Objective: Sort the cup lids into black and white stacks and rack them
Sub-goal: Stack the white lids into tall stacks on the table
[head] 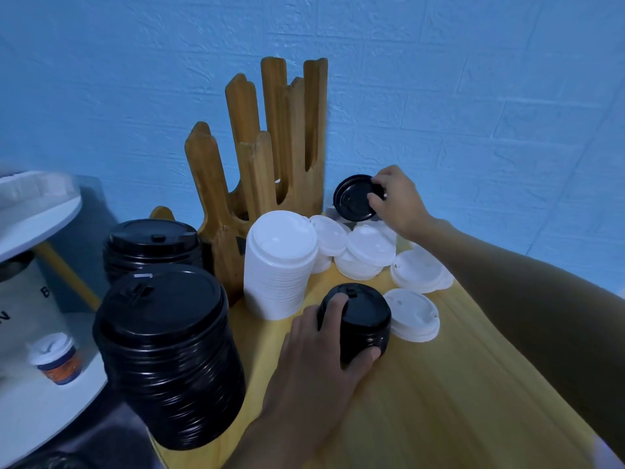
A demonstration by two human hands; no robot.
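Cup lids, tall black stacks: two tall stacks of glossy black plastic lids stand at the table's left edge, the nearer black stack (pixel 169 360) in front of the farther black stack (pixel 152 245).
Rack: an upright slotted wooden rack (pixel 257 157) stands against the blue wall behind the stacks; what its slots hold is hard to tell from this angle.
White stack: a tall stack of white plastic lids (pixel 280 265) stands at the rack's foot on the yellow wooden table (pixel 439 401).
Left hand: the left hand (pixel 318 360) is curled round a short stack of black lids (pixel 362 319), a finger over the top and the thumb against the near side. The stack rests on the table.
Loose white lids: scattered white lids (pixel 368 252) lie overlapping between the hands; a single white lid (pixel 414 314) lies against the short stack's right side.
Right hand: the right hand (pixel 399 201), near the wall, pinches the rim of a single black lid (pixel 351 198), which is tilted on edge.
Hands: well apart, each clamped on black lids.
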